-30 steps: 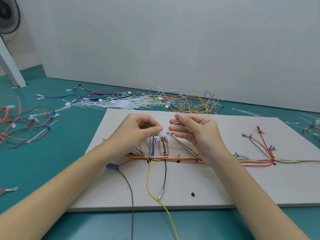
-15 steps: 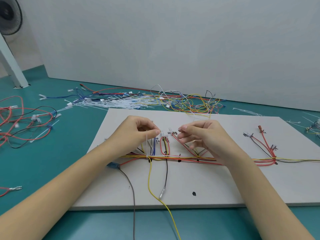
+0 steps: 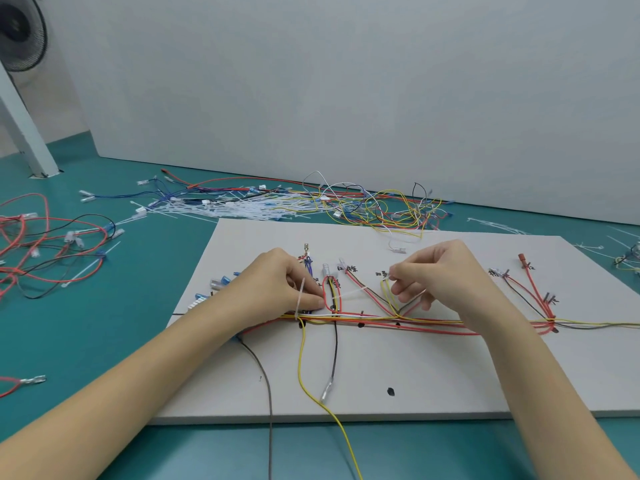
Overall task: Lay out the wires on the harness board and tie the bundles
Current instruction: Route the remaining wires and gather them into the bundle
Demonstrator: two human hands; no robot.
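Observation:
A white harness board lies on the teal table with a bundle of red, yellow and white wires running along it from left to right. My left hand rests on the board and pinches a red wire loop where a white cable tie wraps it. My right hand pinches the far end of that tie, drawn out to the right above the yellow branch wires. Another white tie stands up from the bundle beside my left thumb.
A heap of loose wires and white cable ties lies behind the board. More red and black wires sprawl at the left. A yellow wire, a black wire and a grey one hang toward the front edge.
My right hand has moved to the right, pulling the white tie's tail out through the red loop. My left hand has dropped lower onto the loop.

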